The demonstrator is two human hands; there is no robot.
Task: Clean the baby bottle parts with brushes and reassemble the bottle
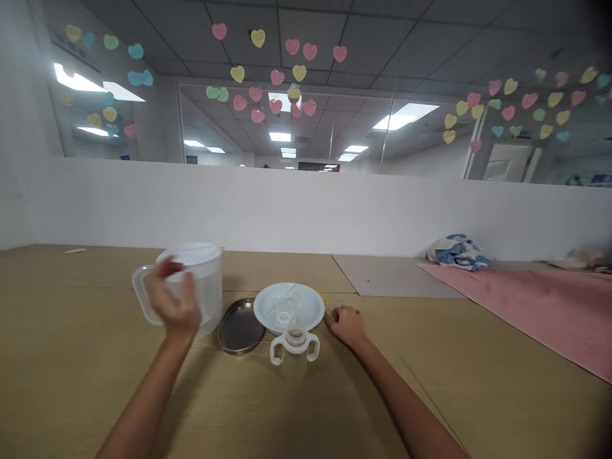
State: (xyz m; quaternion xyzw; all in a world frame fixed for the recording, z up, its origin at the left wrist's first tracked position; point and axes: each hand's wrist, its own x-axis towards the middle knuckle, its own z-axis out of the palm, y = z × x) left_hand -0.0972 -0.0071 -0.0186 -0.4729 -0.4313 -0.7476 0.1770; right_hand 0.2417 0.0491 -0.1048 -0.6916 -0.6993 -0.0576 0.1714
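Note:
My left hand (176,299) is raised in front of a translucent lidded pitcher (210,293), fingers apart and slightly blurred, holding nothing. My right hand (347,324) rests on the table just right of a white bowl (313,309), its fingers curled by a thin yellow-green item (327,313); its grip on that item is unclear. Clear small parts (283,317) lie in the bowl. In front of it stands a clear bottle (293,363) with a white two-handled collar and an open top. A round metal dish (241,326) sits between pitcher and bowl.
The brown table (335,414) reaches a white wall (310,210) with windows above it, dotted with heart-shaped notes. At the right lie a pink cloth (535,306) and a crumpled blue-and-white cloth (458,252). A small flat wooden piece (75,250) is at the back left.

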